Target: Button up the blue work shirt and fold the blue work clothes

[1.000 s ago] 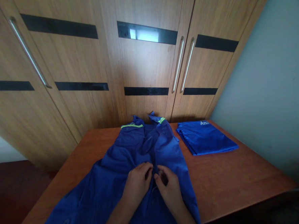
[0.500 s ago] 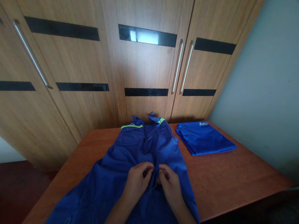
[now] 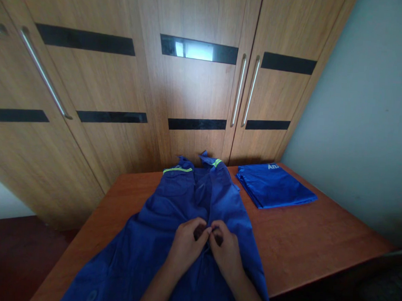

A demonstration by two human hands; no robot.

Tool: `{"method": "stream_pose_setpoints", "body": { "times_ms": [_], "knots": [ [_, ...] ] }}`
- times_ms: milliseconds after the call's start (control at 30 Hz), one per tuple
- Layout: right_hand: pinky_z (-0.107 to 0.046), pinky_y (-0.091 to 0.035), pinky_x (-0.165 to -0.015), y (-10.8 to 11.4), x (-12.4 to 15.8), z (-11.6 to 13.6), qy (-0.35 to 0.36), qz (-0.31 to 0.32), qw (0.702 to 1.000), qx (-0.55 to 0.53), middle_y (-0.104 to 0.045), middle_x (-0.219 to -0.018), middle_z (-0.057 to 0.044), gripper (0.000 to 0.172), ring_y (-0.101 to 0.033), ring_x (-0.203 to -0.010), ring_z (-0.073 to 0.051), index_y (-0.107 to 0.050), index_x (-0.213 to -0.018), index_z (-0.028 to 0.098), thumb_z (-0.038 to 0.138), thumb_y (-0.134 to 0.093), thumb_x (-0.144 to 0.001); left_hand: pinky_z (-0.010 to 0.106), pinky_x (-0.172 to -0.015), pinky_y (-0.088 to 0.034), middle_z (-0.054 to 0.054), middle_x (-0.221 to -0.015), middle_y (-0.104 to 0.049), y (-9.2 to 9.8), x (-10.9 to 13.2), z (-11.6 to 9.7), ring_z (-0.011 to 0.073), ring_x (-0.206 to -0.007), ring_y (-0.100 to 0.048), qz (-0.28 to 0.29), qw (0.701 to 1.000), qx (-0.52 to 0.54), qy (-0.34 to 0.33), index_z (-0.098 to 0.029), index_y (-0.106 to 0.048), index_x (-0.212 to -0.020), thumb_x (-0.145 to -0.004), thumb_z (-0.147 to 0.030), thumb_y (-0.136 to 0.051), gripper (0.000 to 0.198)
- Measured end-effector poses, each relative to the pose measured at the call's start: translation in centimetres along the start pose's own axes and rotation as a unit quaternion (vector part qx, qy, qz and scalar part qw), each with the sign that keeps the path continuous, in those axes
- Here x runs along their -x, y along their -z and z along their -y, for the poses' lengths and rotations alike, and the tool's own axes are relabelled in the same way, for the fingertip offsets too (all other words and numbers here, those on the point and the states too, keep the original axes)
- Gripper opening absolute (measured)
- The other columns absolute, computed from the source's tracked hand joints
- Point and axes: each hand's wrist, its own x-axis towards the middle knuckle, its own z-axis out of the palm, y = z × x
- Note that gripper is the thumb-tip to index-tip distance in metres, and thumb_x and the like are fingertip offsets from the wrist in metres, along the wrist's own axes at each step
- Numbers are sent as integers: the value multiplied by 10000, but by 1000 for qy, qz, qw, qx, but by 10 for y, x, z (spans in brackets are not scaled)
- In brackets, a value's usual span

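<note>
A dark blue work garment point(image 3: 170, 212) with yellow-green reflective strips near its far end lies spread lengthwise in front of me. At its front opening, my left hand point(image 3: 190, 240) pinches one edge of the cloth between thumb and fingers. My right hand point(image 3: 225, 245) pinches the facing edge, and the fingertips of both hands touch at the middle. Whatever small fastener may be between them is hidden by the fingers. A round button-like disc point(image 3: 91, 297) shows on the garment at lower left.
The garment rests on a reddish-brown wooden table point(image 3: 294, 238). A folded bright blue cloth point(image 3: 275, 187) with white lettering lies at the back right. Behind stands a wooden wardrobe point(image 3: 194, 86) with metal handles. A pale wall point(image 3: 368, 133) borders the right side.
My hands have come together: the gap between them has closed, and the two edges of the opening now meet. The garment and the folded cloth have stayed in place.
</note>
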Motion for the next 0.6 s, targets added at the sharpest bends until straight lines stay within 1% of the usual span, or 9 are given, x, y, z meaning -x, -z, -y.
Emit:
{"method": "stream_pose_setpoints", "body": {
  "times_ms": [67,167,367,600],
  "knots": [
    [-211,-344,-480,-1,0,1,4,4,1000,14,-543,-540,55,102,-552,-492,-133,-571,-883,206,246,-479,-862,224,-600,-436,-2,-660,-651,-2,-1,3,151,-632,-601,-7,1000,11,22,-196,-627,-720,-814,-268,-549,143],
    [-211,-336,-486,-1,1,2,-6,8,1000,14,-538,-541,61,90,-541,-486,-130,-565,-900,205,245,-490,-867,226,-609,-438,4,-676,-664,-4,-1,7,154,-650,-612,-8,997,56,47,-188,-639,-746,-835,-304,-533,180],
    [-211,-340,-490,3,3,8,-16,12,1000,3,-529,-560,48,191,-525,-507,-130,-599,-888,209,320,-446,-923,227,-577,-411,-2,-651,-627,-2,-2,11,147,-619,-565,-25,989,124,81,-164,-647,-751,-821,-360,-566,223],
    [-213,-342,-515,4,4,10,-11,-2,999,33,-542,-592,35,211,-531,-533,-131,-597,-860,211,302,-421,-932,220,-547,-382,-25,-588,-563,-3,-4,14,127,-563,-518,-21,971,202,124,-159,-626,-697,-760,-404,-623,253]
  ]
}}
